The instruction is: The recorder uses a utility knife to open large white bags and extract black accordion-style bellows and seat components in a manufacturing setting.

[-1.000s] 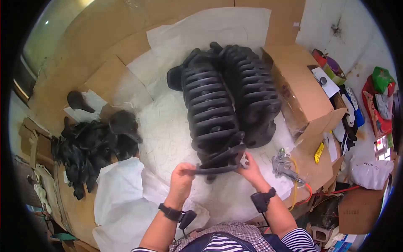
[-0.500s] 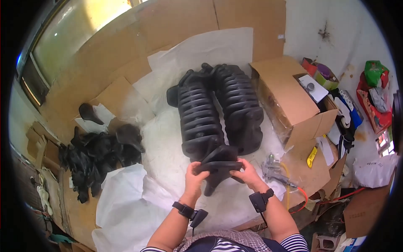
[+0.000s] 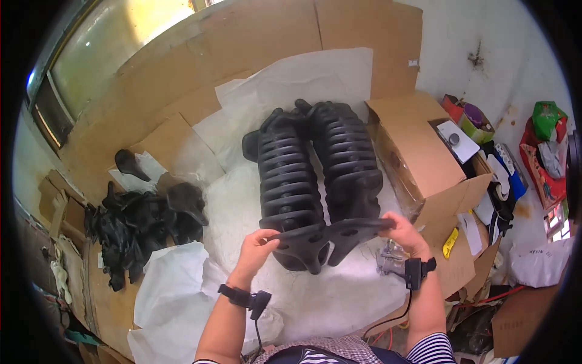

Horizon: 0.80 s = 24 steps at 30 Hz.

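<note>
My left hand (image 3: 259, 252) pinches the wide end of a black bicycle saddle (image 3: 306, 239) at the front of the left row. In my right hand (image 3: 405, 233), fingers closed on its outer edge, is a second black saddle (image 3: 351, 230). The two saddles sit side by side, their narrow noses toward me. Behind them run two long rows of nested black saddles, a left row (image 3: 288, 161) and a right row (image 3: 348, 148), on white sheeting (image 3: 233, 206). Part of another saddle shows beneath the left one.
A heap of black saddles (image 3: 142, 221) lies to the left. An open cardboard box (image 3: 418, 145) stands at the right. Near my right wrist are an air gun (image 3: 393, 261) and a yellow-handled cutter (image 3: 450, 242). Crumpled white sheet (image 3: 173, 285) covers the front left.
My hands have spread apart. The saddles held close together at the middle are now side by side, one in each hand. The view has shifted slightly.
</note>
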Motion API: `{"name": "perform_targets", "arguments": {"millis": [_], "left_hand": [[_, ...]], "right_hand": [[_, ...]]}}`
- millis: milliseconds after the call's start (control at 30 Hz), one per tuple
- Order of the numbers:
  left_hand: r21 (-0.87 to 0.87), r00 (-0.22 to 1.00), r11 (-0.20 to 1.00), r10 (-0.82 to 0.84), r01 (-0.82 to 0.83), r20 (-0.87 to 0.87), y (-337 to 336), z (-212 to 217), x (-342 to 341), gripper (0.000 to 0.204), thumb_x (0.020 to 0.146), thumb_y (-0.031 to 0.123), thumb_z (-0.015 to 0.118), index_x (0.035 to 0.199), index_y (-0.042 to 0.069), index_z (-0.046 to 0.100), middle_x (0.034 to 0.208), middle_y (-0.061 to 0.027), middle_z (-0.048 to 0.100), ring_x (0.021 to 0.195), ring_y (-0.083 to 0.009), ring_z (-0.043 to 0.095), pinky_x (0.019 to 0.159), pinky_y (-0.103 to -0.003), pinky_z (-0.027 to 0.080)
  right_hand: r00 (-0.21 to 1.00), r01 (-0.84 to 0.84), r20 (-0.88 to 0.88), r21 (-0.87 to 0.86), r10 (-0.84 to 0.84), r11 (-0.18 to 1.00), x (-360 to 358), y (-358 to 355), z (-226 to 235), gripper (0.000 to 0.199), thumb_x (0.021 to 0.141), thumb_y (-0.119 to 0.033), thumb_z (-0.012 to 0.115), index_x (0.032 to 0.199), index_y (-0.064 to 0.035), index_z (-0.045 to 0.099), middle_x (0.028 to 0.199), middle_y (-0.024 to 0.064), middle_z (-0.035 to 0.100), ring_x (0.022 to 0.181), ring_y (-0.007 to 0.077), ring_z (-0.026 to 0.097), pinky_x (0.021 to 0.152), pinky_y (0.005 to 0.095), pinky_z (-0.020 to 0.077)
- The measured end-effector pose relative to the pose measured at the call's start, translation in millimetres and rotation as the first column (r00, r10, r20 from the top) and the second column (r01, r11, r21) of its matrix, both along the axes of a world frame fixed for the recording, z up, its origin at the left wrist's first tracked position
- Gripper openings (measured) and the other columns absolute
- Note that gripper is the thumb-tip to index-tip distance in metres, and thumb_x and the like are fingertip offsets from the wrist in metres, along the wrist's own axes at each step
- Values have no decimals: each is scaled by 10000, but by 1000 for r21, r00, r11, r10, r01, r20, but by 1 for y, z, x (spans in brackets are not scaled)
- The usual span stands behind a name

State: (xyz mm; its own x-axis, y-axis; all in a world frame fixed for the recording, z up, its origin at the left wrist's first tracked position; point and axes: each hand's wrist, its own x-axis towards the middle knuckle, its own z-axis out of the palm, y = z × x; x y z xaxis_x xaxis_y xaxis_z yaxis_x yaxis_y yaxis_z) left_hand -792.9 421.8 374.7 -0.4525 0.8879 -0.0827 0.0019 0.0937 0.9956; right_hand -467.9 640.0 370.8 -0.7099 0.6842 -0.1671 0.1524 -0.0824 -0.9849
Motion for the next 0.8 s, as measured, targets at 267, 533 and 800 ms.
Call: {"name": "perform_targets", "arguments": {"millis": [267,533,800], "left_hand": [[13,920,1000,14,-10,-392,20,47,15,177,747,83,727,877,0,641,833,-61,555,656,-147,568,609,-267,481],[32,949,999,30,-21,-313,18,13,-3,287,746,129,749,976,4,633,923,-57,597,656,-109,562,607,-245,476],[-3,946,980,191,-199,-263,102,-38,-184,326,791,154,685,1061,-18,621,946,-79,656,778,-139,601,718,-279,496]], "right_hand": [[968,231,77,114,-241,966,-21,55,-30,218,681,13,660,865,-41,555,778,0,568,747,99,526,657,256,444],[933,336,22,311,-360,889,-46,81,-38,253,678,16,582,917,-43,522,853,22,562,769,110,551,591,247,490],[827,247,175,741,-534,625,-48,55,-4,451,690,-27,593,1130,9,502,1080,139,555,1020,260,542,905,342,424]]}}
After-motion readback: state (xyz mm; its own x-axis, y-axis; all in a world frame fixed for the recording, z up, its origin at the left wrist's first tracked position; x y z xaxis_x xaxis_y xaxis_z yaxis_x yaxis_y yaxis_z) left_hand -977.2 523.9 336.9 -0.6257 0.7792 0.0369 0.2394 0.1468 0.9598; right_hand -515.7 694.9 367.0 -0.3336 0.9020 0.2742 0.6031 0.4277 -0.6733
